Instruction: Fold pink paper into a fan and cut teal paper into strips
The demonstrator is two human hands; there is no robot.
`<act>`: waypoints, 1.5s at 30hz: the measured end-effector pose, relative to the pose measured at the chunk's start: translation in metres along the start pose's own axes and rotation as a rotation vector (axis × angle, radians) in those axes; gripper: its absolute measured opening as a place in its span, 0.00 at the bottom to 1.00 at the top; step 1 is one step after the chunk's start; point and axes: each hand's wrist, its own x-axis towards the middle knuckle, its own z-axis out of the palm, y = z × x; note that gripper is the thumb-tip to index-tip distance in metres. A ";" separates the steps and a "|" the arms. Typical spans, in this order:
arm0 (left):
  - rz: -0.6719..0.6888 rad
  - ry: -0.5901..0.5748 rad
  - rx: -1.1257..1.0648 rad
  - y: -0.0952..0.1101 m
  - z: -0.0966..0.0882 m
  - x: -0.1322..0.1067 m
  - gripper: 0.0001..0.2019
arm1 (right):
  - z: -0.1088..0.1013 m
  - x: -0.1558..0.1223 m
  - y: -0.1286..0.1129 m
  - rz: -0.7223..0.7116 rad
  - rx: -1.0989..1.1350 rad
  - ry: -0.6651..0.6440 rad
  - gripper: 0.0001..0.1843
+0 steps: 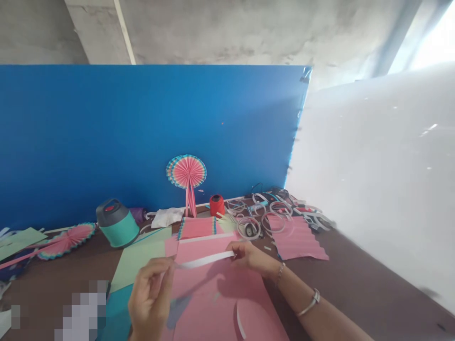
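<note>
A narrow white tape strip (209,259) is stretched across above pink paper sheets (220,284). My left hand (151,293) pinches its left end between thumb and fingers. At the other end, the fingers of my right hand (249,258) are closed on it. Along the far edge of the pink paper runs another white band (206,237). A curled white strip (241,321) lies on the paper near the front. Just beyond is a pleated pink paper piece (197,227) with striped side edges.
Rings of tape (249,228) and cords crowd the back right, by a second pleated pink sheet (298,239). A red spool (216,205), a standing paper fan (186,171) and a teal-and-grey jug (119,225) line the blue panel (149,123). Green paper (137,258) lies left.
</note>
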 end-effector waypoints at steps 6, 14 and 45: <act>-0.224 0.043 0.232 -0.011 -0.006 0.012 0.08 | -0.016 -0.007 -0.006 0.042 0.078 0.009 0.14; -0.517 -0.109 0.383 -0.019 -0.015 0.030 0.12 | -0.022 -0.014 -0.013 0.154 0.037 0.074 0.22; -0.711 -0.904 0.869 -0.014 -0.023 0.029 0.23 | -0.010 -0.017 -0.010 0.311 -0.597 -0.032 0.15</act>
